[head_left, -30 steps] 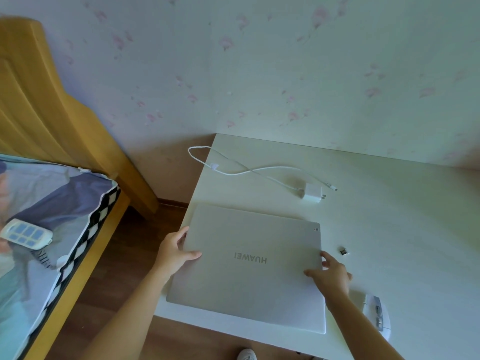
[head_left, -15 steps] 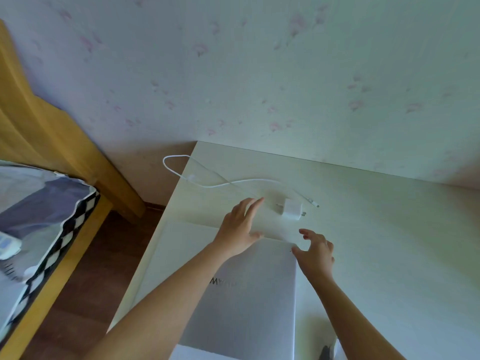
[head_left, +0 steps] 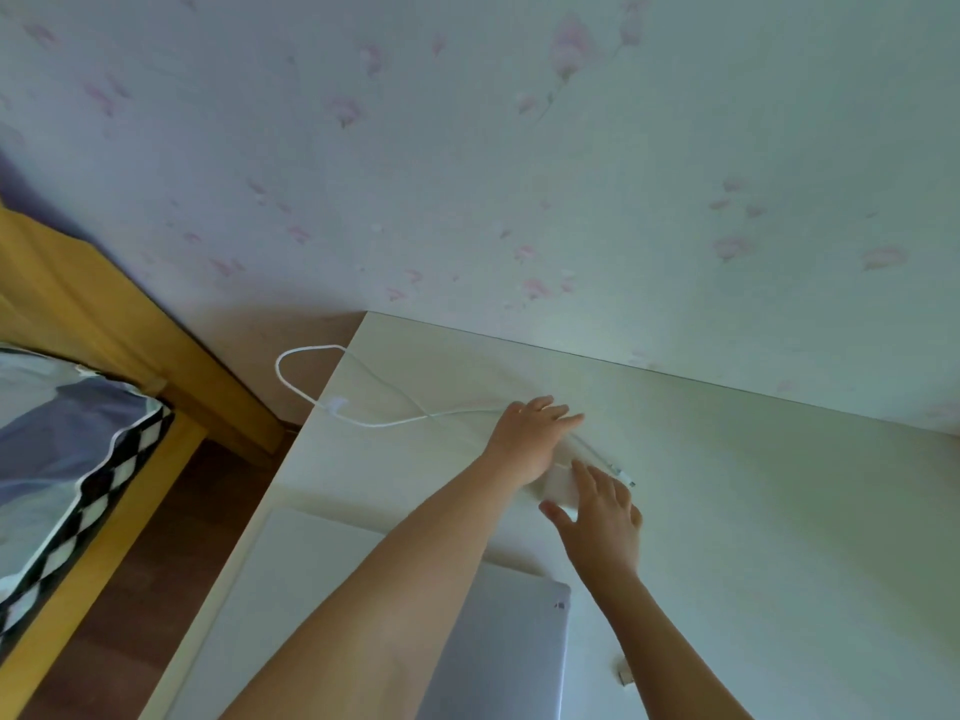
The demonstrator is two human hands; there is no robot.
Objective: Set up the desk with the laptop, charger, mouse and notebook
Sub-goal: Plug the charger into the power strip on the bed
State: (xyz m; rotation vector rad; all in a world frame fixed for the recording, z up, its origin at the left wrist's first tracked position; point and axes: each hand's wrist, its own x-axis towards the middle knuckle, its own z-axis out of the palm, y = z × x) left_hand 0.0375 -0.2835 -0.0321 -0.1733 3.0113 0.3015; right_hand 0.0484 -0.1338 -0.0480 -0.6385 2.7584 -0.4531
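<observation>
A white desk (head_left: 727,511) is seen set against a flowered wall (head_left: 467,174), and every place below is given from that desk. A wooden bed frame (head_left: 78,314) with checked bedding (head_left: 78,459) is seen off its left side. The closed laptop (head_left: 509,646) is laid flat at the desk's near left part, partly covered by the left forearm. Both arms are stretched toward the desk's back left area. The left hand (head_left: 530,439) is laid palm down with straight fingers on the white cable (head_left: 374,420), nothing being gripped. The right hand (head_left: 602,517) is spread over the white charger block (head_left: 558,485), fingers loosely extended and touching it; no closed hold is seen. The cable is looped over the desk's left edge. A small dongle (head_left: 626,677) is seen just beside the laptop's right edge.
</observation>
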